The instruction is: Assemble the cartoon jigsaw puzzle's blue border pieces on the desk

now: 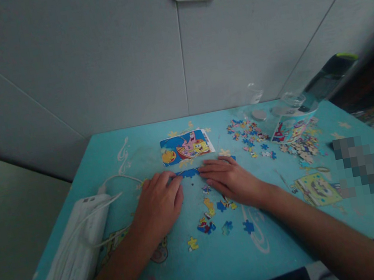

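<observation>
A row of joined blue jigsaw pieces (188, 173) lies between my two hands. My left hand (161, 200) is closed over the row's left end, its thumb near the lower edge. At the right end, the fingertips of my right hand (232, 180) close on the row, and a bit of blue shows beyond the fingers. Just behind is the picture card (186, 147) with cartoon figures on blue. Nearer to me, several loose pieces are scattered, among them a yellow piece (192, 244), a blue piece (248, 226) and a red-and-blue piece (206, 226).
A heap of jigsaw pieces (247, 132) lies at the back right, beside a clear tub with a cartoon label (293, 126). A white power strip (77, 246) with cables stands at the left. The wall (124, 73) bounds the table's far edge.
</observation>
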### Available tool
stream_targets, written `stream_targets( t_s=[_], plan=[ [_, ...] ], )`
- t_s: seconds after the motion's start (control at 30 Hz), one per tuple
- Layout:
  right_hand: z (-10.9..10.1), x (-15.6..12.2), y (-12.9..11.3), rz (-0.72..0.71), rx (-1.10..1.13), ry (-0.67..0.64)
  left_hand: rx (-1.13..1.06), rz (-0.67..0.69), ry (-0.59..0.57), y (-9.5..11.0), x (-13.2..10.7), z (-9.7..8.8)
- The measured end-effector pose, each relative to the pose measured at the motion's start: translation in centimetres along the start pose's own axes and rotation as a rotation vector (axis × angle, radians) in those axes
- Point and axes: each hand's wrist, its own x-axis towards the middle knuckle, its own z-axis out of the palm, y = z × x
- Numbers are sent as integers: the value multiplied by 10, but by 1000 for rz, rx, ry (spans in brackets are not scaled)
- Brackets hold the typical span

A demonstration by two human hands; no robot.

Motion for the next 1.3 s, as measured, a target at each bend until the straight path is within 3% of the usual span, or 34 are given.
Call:
stream_targets(
  t_s=[0.2, 0.33, 0.57, 1.03, 1.3],
  plan=[
    [-2, 0, 2, -17, 22, -13, -15, -7, -13, 1, 0, -1],
    [-18, -3, -3, -10, 76, -34, -18, -15, -32, 0, 1, -2],
    [-50, -16, -17, -41, 255, -330, -37, -19, -41, -1, 0, -1],
    [-48, -31, -36, 107, 179, -500, -65, -53, -35, 1, -1, 1],
    [-44, -26, -39, 55, 207, -494, 16, -47, -20, 1, -1, -1]
  ],
)
